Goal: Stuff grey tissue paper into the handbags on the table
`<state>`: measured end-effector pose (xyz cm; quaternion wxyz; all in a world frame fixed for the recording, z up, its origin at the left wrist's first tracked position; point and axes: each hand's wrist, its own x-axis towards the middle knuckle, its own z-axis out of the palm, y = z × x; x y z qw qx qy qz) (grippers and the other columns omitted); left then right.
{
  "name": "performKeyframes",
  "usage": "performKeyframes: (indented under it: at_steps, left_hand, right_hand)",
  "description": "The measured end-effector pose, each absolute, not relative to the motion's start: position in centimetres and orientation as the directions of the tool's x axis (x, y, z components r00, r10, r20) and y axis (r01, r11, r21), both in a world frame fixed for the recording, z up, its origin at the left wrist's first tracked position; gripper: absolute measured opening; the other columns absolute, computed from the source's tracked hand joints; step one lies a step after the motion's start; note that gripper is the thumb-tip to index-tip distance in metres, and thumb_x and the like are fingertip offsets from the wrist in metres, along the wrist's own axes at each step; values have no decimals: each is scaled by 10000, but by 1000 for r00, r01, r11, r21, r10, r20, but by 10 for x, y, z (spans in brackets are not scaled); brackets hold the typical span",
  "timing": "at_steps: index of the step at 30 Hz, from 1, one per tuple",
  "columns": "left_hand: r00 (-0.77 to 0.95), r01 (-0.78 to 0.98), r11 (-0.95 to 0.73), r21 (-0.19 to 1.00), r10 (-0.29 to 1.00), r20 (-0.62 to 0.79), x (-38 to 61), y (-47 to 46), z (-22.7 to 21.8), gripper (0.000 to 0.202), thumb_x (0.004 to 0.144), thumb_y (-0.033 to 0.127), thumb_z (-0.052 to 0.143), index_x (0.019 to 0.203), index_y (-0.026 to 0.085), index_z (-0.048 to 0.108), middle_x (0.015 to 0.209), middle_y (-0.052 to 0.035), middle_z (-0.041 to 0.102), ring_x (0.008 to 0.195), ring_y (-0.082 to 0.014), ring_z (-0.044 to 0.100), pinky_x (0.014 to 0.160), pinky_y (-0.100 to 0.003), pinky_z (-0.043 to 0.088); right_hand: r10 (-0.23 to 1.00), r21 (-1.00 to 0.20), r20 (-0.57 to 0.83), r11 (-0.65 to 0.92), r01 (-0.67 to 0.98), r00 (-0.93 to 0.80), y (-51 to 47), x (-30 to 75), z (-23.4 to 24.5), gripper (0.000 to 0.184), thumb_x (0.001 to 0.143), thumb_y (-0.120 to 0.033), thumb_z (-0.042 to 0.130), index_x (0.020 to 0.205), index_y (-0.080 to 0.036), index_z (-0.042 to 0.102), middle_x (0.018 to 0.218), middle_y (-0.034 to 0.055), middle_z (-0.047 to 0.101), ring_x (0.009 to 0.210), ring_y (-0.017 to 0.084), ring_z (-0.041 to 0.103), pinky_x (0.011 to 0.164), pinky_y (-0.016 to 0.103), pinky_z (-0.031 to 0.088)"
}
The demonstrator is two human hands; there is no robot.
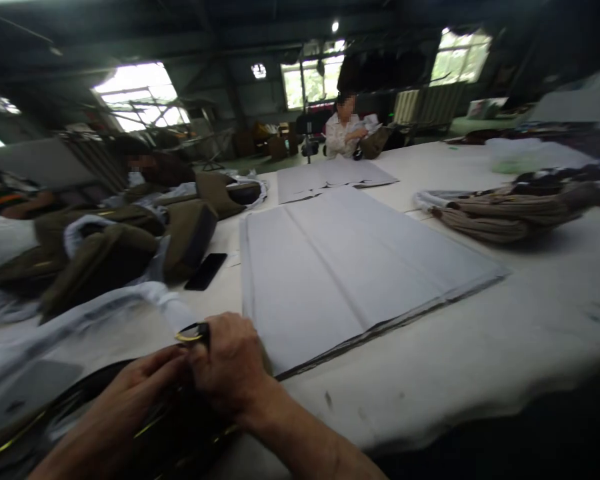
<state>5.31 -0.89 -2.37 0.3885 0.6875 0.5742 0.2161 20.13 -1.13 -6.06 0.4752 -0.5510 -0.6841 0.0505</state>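
Observation:
My right hand (233, 363) is closed around a small dark piece with a yellow-edged loop (193, 332), which sticks out past the fingers; its exact kind is unclear. Close against it, my left hand (153, 373) has its fingers pinched at a dark bag (180, 433). Yellow, metal-like lines, perhaps zipper teeth, run along this bag below both hands. The spot where the fingertips meet is partly hidden and blurred. A white-wrapped handle (155, 293) arches up behind my left hand.
A stack of large pale sheets (330, 260) lies ahead on the white table (405, 393). Olive bags (105, 260) and a black phone (207, 271) are at the left. Brown bundled straps (510, 207) lie right. One co-worker (343, 130) sits beyond the table, others at left.

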Motion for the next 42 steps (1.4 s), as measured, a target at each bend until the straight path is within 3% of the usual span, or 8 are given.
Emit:
performKeyframes:
  at_steps: [3,8,14,19,23,31,37,42]
  left_hand:
    - [241,697,-27,717,950,-199,55,-24,-9,390,790,545,502,815,179,633,810,-49,669,809,-232,611,746,-317,491]
    - [263,796,-225,562,965,13,52,-26,-6,298,833,399,450,769,168,627,776,-50,626,762,-198,551,734,-300,417]
    - [109,426,130,895,975,-193,44,-28,-4,287,715,418,594,631,150,533,598,13,507,595,-121,444,575,-228,348]
    - [66,328,165,930,978,-197,39,-24,-11,315,715,436,598,668,133,525,620,13,496,595,-105,425,572,-222,332]
    - [99,639,3,769,991,-86,27,-20,-14,362,775,479,501,661,138,538,609,13,477,578,-111,412,533,-230,308]
    - [-64,865,-6,501,990,122,-45,-39,-30,310,828,381,420,631,164,524,661,-28,535,675,-183,501,668,-313,364]
    - [295,938,-180,-295,860,415,-85,-47,-34,196,882,208,431,784,178,598,872,-60,641,983,-277,541,950,-520,316]
    - [321,922,-148,-358,810,492,-121,-34,-26,211,873,137,409,739,146,570,854,-87,606,891,-211,566,820,-344,467]
  right_hand:
    - [786,-634,610,411,655,98,-11,202,-63,251,916,-331,323,829,-181,504,786,52,584,759,208,519,689,338,363]
    - [779,-628,621,430,648,84,-10,190,-62,296,948,-333,294,835,-176,518,782,56,574,744,216,499,699,339,327]
    - [799,-641,601,500,582,-25,-9,186,-49,275,900,-432,456,859,-170,527,796,47,572,769,211,507,729,334,336]
    - [837,-747,460,545,380,-296,2,199,-54,255,780,-406,639,816,-187,512,777,3,554,709,158,482,636,262,336]
    - [863,-703,451,500,506,-228,6,186,-62,258,824,-384,571,715,-185,447,700,0,516,657,154,440,609,268,293]
    - [859,-679,504,456,575,-85,1,181,-63,223,840,-344,548,700,-194,460,678,0,535,647,161,443,618,267,289]
    - [770,-485,617,534,693,-162,-8,180,-57,98,801,-190,549,723,-198,490,685,10,543,662,185,460,631,287,287]
    - [729,-409,647,581,704,-225,-13,164,-59,120,744,-92,545,732,-200,493,693,10,547,675,198,474,640,299,288]
